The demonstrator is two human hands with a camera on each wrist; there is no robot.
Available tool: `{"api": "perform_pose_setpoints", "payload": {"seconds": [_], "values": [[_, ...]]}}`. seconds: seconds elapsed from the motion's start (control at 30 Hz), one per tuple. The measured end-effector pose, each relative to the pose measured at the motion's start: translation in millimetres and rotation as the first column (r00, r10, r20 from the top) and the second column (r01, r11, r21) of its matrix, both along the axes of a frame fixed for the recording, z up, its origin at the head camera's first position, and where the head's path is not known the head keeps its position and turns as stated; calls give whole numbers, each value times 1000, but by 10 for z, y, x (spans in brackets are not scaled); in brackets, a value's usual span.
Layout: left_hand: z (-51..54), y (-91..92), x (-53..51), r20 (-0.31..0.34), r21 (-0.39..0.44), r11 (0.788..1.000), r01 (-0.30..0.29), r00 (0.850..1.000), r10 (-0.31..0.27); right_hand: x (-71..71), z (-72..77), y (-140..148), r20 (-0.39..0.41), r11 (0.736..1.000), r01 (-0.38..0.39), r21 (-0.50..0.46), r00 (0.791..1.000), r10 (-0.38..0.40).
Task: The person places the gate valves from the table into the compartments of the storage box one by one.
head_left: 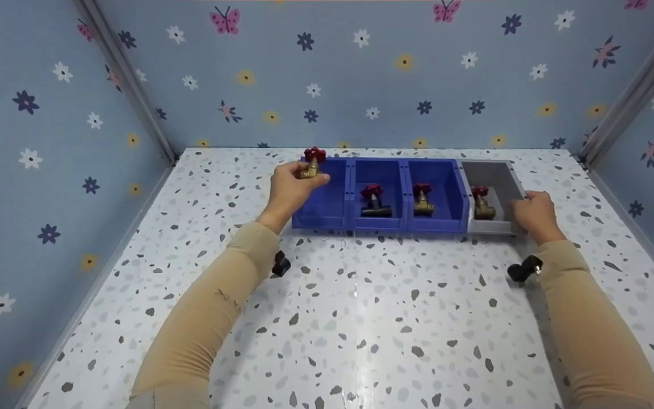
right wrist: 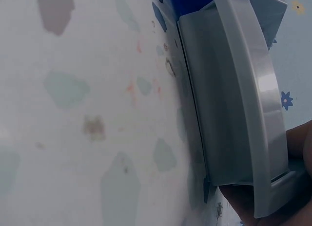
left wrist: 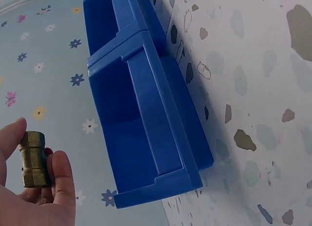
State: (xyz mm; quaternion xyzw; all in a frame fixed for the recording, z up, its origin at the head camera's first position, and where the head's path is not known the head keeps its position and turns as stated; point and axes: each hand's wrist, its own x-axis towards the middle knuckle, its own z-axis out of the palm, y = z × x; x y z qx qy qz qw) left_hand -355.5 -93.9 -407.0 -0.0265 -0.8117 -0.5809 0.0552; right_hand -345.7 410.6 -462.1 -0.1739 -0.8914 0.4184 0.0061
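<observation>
My left hand (head_left: pixel 288 190) pinches a brass valve (head_left: pixel 309 170) with a red handwheel, raised above the leftmost blue bin (head_left: pixel 320 222). In the left wrist view its brass body (left wrist: pixel 34 160) sits between thumb and fingers, with most of the handwheel hidden. That blue bin (left wrist: pixel 124 153) holds nothing visible. At the row's right end, my right hand (head_left: pixel 538 217) grips the side wall of the grey bin (head_left: pixel 494 227). Inside the grey bin lies a brass valve (head_left: pixel 483 211) with a red handwheel. The right wrist view shows the grey bin's front (right wrist: pixel 219 99) close up, fingers partly hidden behind it.
Two middle blue bins hold a dark-bodied valve (head_left: pixel 377 210) and a brass valve (head_left: pixel 423 205), both red-wheeled. The bins stand side by side on a speckled white table (head_left: pixel 384 318). Patterned blue panels (head_left: pixel 361 74) enclose the back and both sides.
</observation>
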Motion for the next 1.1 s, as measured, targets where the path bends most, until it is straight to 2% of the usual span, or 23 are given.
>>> {"api": "perform_pose_setpoints", "payload": {"seconds": [0.33, 0.6, 0.87, 1.1], "values": [[-60, 81, -40, 18, 3, 1000, -11, 1000, 11, 3, 20, -1, 16, 1000, 2, -27, 1000, -1], [-87, 139, -65, 28, -19, 999, -49, 998, 49, -3, -14, 10, -34, 1000, -1, -8, 999, 1], [-141, 193, -92, 27, -46, 998, -41, 999, 42, -8, -9, 9, 3, 1000, -8, 10, 1000, 8], [-196, 230, -110, 30, -33, 999, -40, 999, 41, -2, -5, 10, 13, 1000, -3, 6, 1000, 3]]}}
